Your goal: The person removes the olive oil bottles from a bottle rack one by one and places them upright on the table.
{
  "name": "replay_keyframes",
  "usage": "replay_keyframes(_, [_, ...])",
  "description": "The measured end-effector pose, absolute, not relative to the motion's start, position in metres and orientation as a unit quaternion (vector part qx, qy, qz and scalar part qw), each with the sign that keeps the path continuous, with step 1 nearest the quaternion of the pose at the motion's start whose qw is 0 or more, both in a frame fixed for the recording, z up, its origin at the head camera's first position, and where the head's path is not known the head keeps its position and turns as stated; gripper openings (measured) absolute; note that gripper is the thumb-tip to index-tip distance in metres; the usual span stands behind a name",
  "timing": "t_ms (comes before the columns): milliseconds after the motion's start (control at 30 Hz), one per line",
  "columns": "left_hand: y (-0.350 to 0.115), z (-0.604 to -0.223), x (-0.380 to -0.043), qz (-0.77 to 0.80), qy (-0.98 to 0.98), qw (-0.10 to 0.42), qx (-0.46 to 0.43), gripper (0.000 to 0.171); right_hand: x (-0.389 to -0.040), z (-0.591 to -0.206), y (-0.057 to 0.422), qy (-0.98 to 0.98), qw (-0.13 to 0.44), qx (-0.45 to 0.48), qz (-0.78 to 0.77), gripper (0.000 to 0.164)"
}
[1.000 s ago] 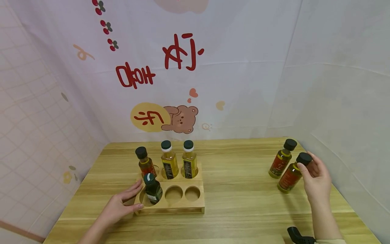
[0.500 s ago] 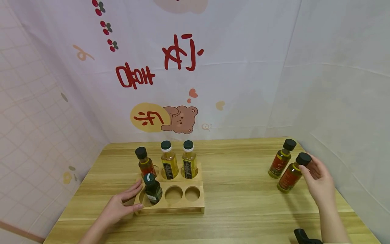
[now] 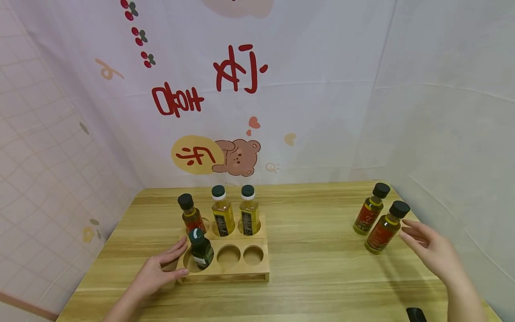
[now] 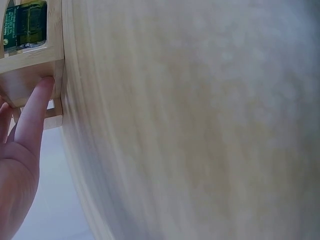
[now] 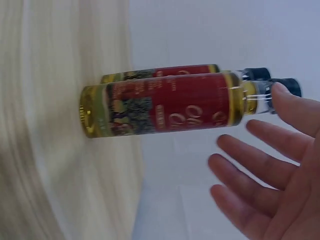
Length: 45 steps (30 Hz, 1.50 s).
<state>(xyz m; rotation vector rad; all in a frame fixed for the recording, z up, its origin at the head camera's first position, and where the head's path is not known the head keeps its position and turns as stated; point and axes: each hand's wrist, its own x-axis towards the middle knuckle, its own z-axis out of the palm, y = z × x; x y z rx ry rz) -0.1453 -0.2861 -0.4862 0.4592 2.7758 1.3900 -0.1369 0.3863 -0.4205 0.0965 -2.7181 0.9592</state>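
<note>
My left hand (image 3: pixel 154 270) rests its extended fingers against the left end of a wooden two-tier bottle rack (image 3: pixel 241 269). In the left wrist view one fingertip presses the rack's side panel (image 4: pixel 30 82). My right hand (image 3: pixel 436 250) is spread and holds nothing, just right of an olive oil bottle (image 3: pixel 381 235) with a red label and black cap. A matching olive oil bottle (image 3: pixel 367 217) stands close behind it. Both are upright on the table. In the right wrist view the thumb overlaps the nearer bottle's cap; whether it touches is unclear.
A dark green bottle (image 3: pixel 202 254) leans in the rack's front left hole; two front holes hold nothing. On the back tier stand a red-label bottle (image 3: pixel 193 219) and two yellow-label bottles (image 3: pixel 223 218). A black object (image 3: pixel 416 315) shows at the lower right edge.
My right hand has let go of the nearer olive oil bottle and drawn back to the right and down. That bottle stays standing. The left hand has not moved.
</note>
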Motion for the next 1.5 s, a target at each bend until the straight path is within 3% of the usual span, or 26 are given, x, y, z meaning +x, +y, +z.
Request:
replay_keyframes(167, [-0.286,-0.486,-0.145,0.441,0.886,0.002,0.143,0.065,-0.128,-0.408,0.380,-0.953,0.071,0.031,0.292,0.049])
replay_keyframes(467, [-0.286,-0.486,-0.145,0.431,0.890,-0.005,0.150,0.064,-0.122,-0.393,0.362,-0.959,0.049,0.060,0.274,0.045])
replay_keyframes(1167, [-0.285,-0.483,-0.144,0.438,0.887,0.009,0.148,0.065,-0.154,-0.425,0.272,-0.917,0.082,0.155,0.358,0.040])
replay_keyframes(1500, [-0.287,-0.487,-0.147,0.432,0.891,0.005,0.141,0.066,-0.169,-0.439,0.220,-0.896,0.049,0.236,0.373,0.044])
